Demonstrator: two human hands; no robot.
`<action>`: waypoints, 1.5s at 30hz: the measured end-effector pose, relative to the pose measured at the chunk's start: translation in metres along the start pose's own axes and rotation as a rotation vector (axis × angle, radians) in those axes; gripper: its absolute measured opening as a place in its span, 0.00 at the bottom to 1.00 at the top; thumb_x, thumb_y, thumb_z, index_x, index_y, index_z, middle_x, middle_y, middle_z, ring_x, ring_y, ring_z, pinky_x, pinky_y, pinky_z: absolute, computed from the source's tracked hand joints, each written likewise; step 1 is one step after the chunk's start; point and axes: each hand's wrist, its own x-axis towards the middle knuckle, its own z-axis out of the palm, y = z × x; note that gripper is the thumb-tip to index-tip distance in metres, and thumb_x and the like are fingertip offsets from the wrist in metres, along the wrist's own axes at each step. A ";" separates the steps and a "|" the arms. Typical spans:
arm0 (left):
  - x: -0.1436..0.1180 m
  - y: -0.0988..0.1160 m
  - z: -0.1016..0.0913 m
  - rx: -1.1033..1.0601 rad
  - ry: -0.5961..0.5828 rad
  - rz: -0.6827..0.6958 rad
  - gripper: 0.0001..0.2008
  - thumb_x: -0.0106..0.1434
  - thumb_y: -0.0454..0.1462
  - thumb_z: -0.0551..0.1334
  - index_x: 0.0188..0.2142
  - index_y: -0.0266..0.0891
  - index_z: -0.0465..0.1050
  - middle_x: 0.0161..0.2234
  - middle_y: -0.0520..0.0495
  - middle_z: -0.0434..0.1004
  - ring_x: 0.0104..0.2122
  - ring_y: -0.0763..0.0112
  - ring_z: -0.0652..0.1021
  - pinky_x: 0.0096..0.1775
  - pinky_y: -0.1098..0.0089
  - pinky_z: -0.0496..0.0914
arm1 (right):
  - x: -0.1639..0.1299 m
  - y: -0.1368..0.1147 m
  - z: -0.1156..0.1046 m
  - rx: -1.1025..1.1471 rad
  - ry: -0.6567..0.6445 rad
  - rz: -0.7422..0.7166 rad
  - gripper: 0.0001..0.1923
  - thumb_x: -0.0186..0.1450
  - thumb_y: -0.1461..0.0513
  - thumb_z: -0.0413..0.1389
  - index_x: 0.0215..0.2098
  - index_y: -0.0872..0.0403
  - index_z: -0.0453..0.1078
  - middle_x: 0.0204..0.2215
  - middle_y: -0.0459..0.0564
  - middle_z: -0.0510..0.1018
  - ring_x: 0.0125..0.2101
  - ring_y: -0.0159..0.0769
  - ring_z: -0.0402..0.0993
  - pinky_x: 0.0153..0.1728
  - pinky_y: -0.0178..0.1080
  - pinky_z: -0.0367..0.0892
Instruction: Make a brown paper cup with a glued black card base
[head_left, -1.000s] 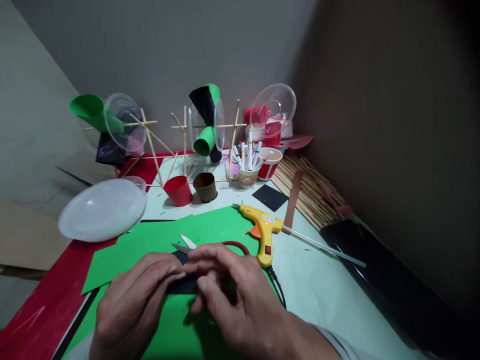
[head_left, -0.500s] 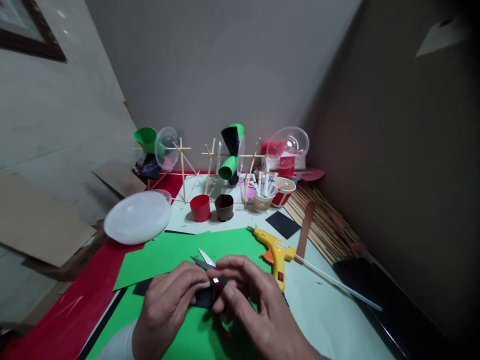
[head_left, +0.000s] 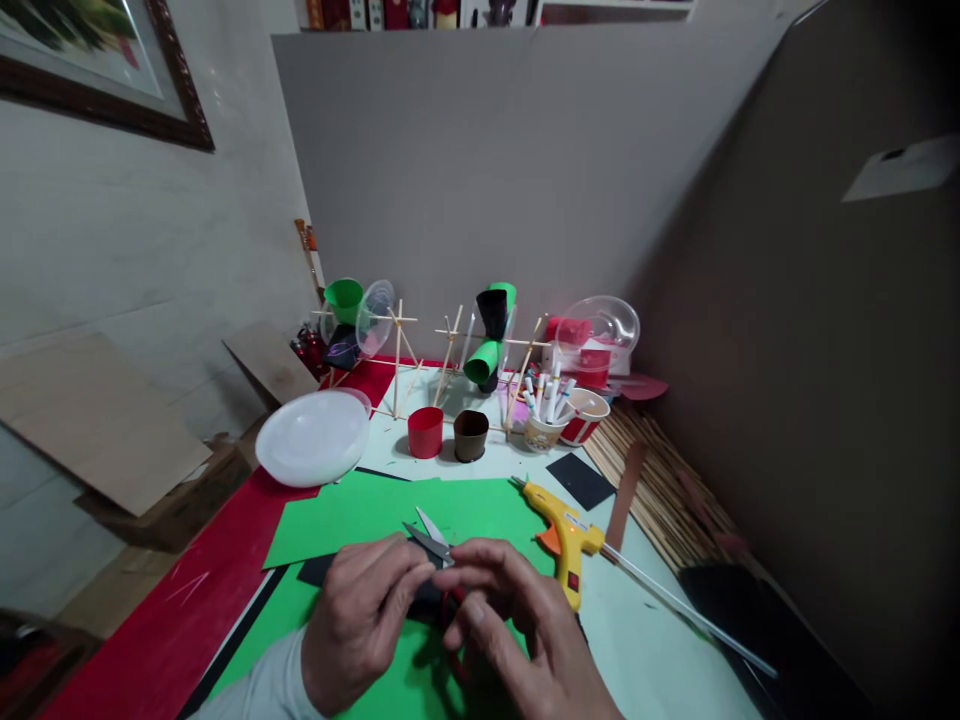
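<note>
My left hand [head_left: 369, 608] is closed in a pinch, its fingertips meeting those of my right hand; whatever lies between them is too small to make out. My right hand [head_left: 517, 620] has curled fingers, the thumb bent under the index finger. Just beyond and beneath the fingertips are scissors [head_left: 431, 538] with their blades parted and red handles partly covered by my right hand. Black paper [head_left: 315, 569] shows under my left hand. Below everything lies green paper [head_left: 360, 510]. A yellow glue gun [head_left: 566, 535] with a clear glue stick rests just right of my right hand.
Behind stand a red cup [head_left: 425, 433], a brown cup [head_left: 471, 437], a cup of markers [head_left: 544, 432] and a stick frame [head_left: 448, 350] bearing green and black cups. White plastic lids [head_left: 313, 440] sit left. Wooden sticks [head_left: 667, 490] and a black paper square [head_left: 581, 481] lie right.
The camera has tilted up, so the whole scene sits lower and further right. My hands keep nearly the same pose over the scissors.
</note>
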 end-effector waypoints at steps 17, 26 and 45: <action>0.016 -0.002 -0.003 -0.225 -0.196 -0.084 0.14 0.69 0.27 0.52 0.37 0.40 0.75 0.26 0.51 0.77 0.23 0.74 0.77 0.27 0.77 0.73 | 0.008 -0.011 -0.003 -0.340 0.140 -0.300 0.11 0.72 0.58 0.57 0.34 0.51 0.78 0.27 0.46 0.82 0.29 0.33 0.78 0.34 0.35 0.71; 0.048 0.019 -0.010 -0.210 -0.321 -0.152 0.12 0.70 0.32 0.53 0.37 0.36 0.76 0.24 0.50 0.79 0.22 0.73 0.77 0.31 0.75 0.71 | 0.000 -0.013 -0.003 -0.341 0.152 -0.270 0.18 0.77 0.55 0.41 0.29 0.49 0.58 0.20 0.41 0.68 0.21 0.32 0.66 0.25 0.35 0.62; 0.084 0.023 0.014 -0.120 -0.525 -0.117 0.11 0.65 0.35 0.48 0.27 0.45 0.49 0.20 0.58 0.50 0.20 0.71 0.57 0.28 0.66 0.50 | 0.003 -0.008 -0.009 -0.439 0.288 -0.418 0.20 0.75 0.60 0.45 0.24 0.50 0.48 0.17 0.38 0.54 0.17 0.28 0.53 0.22 0.35 0.51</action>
